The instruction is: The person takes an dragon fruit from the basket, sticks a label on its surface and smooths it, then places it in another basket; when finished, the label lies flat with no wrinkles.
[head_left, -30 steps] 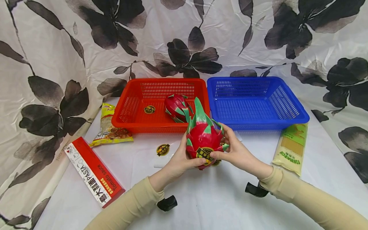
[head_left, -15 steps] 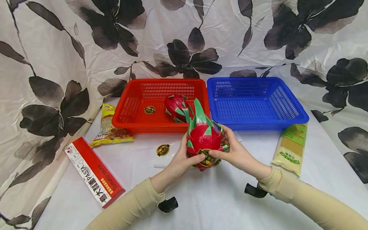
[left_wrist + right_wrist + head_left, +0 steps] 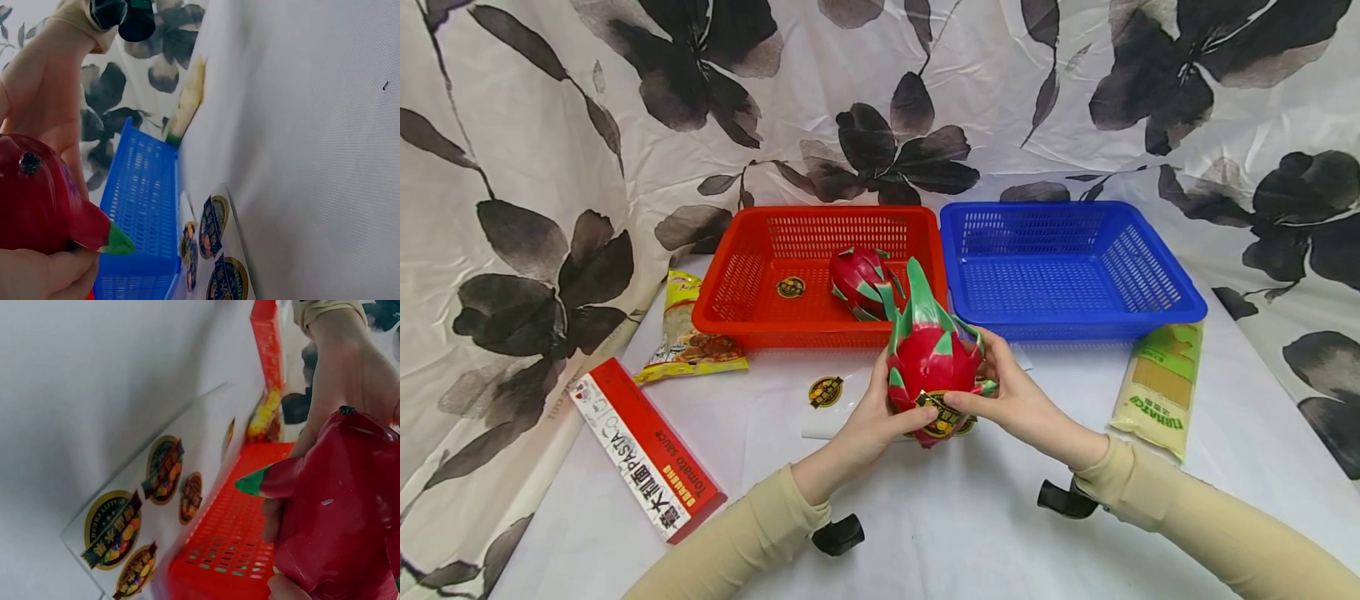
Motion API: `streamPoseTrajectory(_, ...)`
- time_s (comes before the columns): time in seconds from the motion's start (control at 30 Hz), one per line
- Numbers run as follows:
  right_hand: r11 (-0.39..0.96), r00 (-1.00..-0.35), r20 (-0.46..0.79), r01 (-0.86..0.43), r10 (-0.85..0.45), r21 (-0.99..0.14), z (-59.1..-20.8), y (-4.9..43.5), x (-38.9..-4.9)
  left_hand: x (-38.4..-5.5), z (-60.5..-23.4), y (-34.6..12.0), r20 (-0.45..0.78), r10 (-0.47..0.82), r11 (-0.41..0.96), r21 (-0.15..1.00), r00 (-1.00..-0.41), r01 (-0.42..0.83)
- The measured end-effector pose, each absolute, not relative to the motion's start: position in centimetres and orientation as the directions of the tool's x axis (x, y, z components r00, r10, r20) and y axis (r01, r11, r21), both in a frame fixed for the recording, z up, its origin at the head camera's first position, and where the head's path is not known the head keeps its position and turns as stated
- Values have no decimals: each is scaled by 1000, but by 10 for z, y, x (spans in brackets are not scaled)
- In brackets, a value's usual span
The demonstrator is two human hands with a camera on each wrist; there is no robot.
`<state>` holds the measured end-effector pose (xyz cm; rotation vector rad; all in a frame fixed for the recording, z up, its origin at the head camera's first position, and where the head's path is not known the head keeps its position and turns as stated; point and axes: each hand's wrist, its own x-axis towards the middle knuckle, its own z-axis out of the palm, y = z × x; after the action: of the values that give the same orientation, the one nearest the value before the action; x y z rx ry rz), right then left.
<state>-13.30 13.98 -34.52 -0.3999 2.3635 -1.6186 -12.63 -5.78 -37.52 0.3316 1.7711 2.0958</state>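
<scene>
Both hands hold a red dragon fruit (image 3: 928, 358) with green-tipped scales above the table, its long green leaf pointing up and away. My left hand (image 3: 867, 421) grips its left side, and my right hand (image 3: 1018, 396) grips the right. On the fruit's near face is a round black-and-gold sticker (image 3: 942, 421), with both thumbs lying over its upper part. Under the fruit lies a white sheet of such stickers (image 3: 175, 481), partly hidden in the head view. A second dragon fruit (image 3: 861, 279) rests in the red basket (image 3: 745, 325) behind.
A blue basket (image 3: 1075, 321) stands right of the red one, with a noodle pack (image 3: 1157, 387) at its front right corner. At left lie a yellow-ended food bag (image 3: 692, 342) and a red-and-white pasta box (image 3: 647, 450). One loose sticker (image 3: 790, 287) shows in the red basket.
Both thumbs have shifted slightly upward and closer together on the sticker. The fruit has sunk a little; the baskets and packages have stayed put.
</scene>
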Motion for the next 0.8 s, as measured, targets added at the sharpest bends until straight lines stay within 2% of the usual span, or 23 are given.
streamPoseTrajectory(0.43,407,-945,-105,-31,-308,-913,-343,134,-132,-126,-375,-60,-11,461,-147,985,-887,-89)
streamPoseTrajectory(0.8,410,-958,-122,6,-258,-912,-344,129,-132,-125,-377,-59,3,445,-47,999,-896,-19)
